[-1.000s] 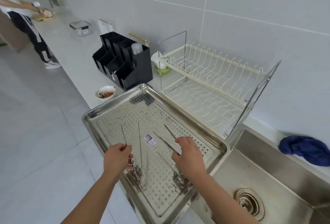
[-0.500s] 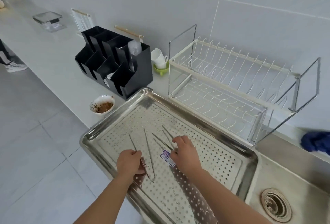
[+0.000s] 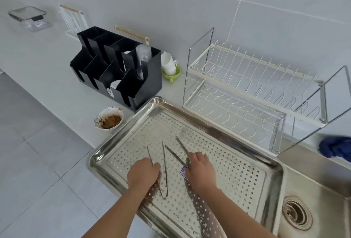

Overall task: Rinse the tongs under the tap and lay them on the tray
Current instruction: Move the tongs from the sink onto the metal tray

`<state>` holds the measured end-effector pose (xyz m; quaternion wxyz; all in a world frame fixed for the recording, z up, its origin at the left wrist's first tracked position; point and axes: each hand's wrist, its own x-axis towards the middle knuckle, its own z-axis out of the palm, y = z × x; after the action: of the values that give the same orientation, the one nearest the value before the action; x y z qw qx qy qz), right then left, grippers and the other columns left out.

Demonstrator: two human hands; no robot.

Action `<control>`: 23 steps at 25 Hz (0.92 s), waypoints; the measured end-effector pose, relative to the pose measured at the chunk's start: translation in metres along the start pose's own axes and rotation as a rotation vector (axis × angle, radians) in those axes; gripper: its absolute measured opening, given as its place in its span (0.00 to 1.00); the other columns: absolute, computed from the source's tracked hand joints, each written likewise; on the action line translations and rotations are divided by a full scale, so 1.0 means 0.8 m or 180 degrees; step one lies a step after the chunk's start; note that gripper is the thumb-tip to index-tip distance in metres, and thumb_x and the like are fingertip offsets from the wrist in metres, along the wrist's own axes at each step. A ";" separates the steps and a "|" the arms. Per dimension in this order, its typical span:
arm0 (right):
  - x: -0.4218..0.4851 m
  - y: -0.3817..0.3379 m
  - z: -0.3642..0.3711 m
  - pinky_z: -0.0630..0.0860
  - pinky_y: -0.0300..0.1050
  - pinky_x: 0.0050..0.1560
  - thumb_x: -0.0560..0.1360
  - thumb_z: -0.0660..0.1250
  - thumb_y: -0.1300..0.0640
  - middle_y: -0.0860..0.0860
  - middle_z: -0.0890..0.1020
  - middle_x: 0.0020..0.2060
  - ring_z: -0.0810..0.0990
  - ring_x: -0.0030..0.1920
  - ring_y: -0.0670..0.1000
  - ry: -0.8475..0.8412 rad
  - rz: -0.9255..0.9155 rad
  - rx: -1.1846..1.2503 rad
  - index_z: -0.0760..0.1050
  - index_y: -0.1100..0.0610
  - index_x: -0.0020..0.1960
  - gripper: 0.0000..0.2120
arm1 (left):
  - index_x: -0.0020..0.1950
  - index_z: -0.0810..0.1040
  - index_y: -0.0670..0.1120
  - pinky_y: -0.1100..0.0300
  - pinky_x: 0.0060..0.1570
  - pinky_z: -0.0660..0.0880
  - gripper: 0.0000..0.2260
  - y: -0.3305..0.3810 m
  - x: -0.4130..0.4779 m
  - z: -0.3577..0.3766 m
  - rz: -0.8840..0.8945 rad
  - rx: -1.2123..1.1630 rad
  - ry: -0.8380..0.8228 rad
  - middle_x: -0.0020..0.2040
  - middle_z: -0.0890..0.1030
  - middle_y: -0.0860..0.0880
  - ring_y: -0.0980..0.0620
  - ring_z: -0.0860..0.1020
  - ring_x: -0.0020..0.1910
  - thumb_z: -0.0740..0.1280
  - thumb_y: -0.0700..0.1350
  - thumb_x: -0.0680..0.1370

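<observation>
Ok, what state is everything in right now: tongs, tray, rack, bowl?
Left tongs: arms spread, on tray, left hand grips them.
Right tongs: arms apart, right hand grips them.
Tray: wet.
Dish rack: empty.
Small bowl: dirty, brown residue.

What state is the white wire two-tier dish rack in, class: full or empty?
Empty: both tiers of the white wire dish rack show only bare wires, no dishes.
</observation>
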<state>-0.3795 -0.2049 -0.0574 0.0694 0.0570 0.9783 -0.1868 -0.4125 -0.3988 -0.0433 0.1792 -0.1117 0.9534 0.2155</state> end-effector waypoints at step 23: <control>-0.182 0.117 -0.104 0.75 0.50 0.58 0.78 0.63 0.50 0.49 0.77 0.62 0.73 0.63 0.55 0.1054 0.1014 -0.0063 0.72 0.51 0.69 0.20 | 0.79 0.60 0.47 0.45 0.75 0.61 0.31 0.166 -0.128 0.061 0.3076 0.1474 0.0321 0.77 0.65 0.42 0.43 0.61 0.77 0.59 0.60 0.80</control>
<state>-0.2326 -0.1002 0.0084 -0.0630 0.2400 0.9568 -0.1519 -0.3436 -0.2460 0.0046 0.0336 0.3719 0.9262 0.0519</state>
